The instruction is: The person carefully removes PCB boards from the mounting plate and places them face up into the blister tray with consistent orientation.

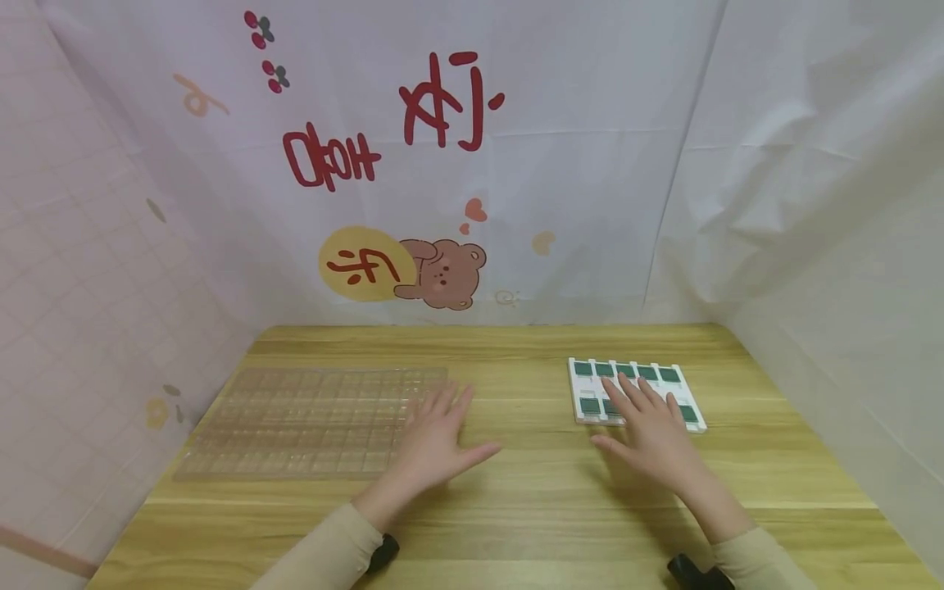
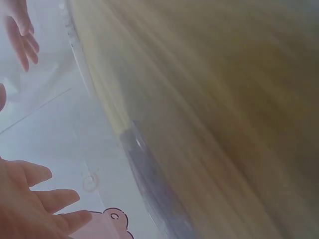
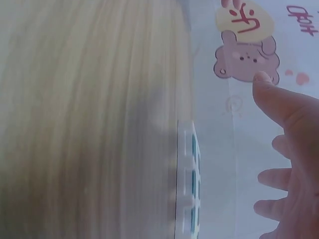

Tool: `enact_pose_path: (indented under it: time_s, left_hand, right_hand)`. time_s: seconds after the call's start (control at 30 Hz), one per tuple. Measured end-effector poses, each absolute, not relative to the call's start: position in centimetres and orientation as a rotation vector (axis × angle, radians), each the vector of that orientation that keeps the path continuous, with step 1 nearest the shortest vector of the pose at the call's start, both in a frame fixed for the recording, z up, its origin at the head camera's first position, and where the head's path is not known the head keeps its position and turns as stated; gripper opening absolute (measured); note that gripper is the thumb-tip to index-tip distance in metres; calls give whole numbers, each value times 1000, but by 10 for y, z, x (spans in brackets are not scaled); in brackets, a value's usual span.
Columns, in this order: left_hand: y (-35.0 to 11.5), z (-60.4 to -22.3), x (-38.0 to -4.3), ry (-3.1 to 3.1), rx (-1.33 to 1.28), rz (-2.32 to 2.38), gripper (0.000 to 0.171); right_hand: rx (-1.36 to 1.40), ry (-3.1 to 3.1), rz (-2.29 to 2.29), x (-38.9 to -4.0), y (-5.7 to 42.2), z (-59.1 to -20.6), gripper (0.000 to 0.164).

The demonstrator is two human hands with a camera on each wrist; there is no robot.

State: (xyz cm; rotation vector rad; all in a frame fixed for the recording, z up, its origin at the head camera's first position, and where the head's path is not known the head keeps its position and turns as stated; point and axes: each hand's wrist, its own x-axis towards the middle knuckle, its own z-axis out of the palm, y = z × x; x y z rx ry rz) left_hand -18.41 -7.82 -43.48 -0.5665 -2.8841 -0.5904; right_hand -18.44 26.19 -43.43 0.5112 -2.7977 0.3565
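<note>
My left hand hovers over the right end of a clear plastic tray divided into a grid of small compartments. Its fingers are spread and hold nothing. In the left wrist view, the tray's edge shows below the same hand. My right hand is above the near side of a white rack with green rectangular pieces set in two rows. The fingers cover part of the near row. In the right wrist view, a gap separates this hand from the rack.
Both things lie on a wood-grain table, the tray at left and the rack at right. White printed cloth hangs behind the table, with more cloth at both sides. Black bands sit at both wrists.
</note>
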Motion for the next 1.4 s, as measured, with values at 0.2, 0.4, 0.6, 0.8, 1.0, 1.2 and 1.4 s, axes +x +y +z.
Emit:
enact_pose_path:
  time_s: [0.2,0.4,0.6,0.8,1.0,1.2,1.4]
  left_hand:
    - [-65,-434,-188,-2867,-580,-608,92]
    - [-53,-431,-190,-2853,-575,-678,92]
    - [-44,-431,-195,-2863,-556,-793,91]
    - [-34,-429,-200,-2878,-553,-917,88]
    - [-26,-425,-203,-2879,-562,-1044,85]
    - [-19,-426,-206,-2887,-563,-1069,85]
    - [-14,-428,-210,-2912,-543,-1095,84]
  right_hand:
    - [495,-2758,381,-186,277,-434,84]
    - [554,-2617,444,-193,295,-439,82]
    - [498,-2593,529,-201,315,-444,79]
    - [405,-2673,610,-204,328,-439,75]
    - [304,-2746,608,-207,337,-433,74]
    - [174,-2855,591,-213,351,-430,75]
    - [94,-2951,639,-220,365,-430,75]
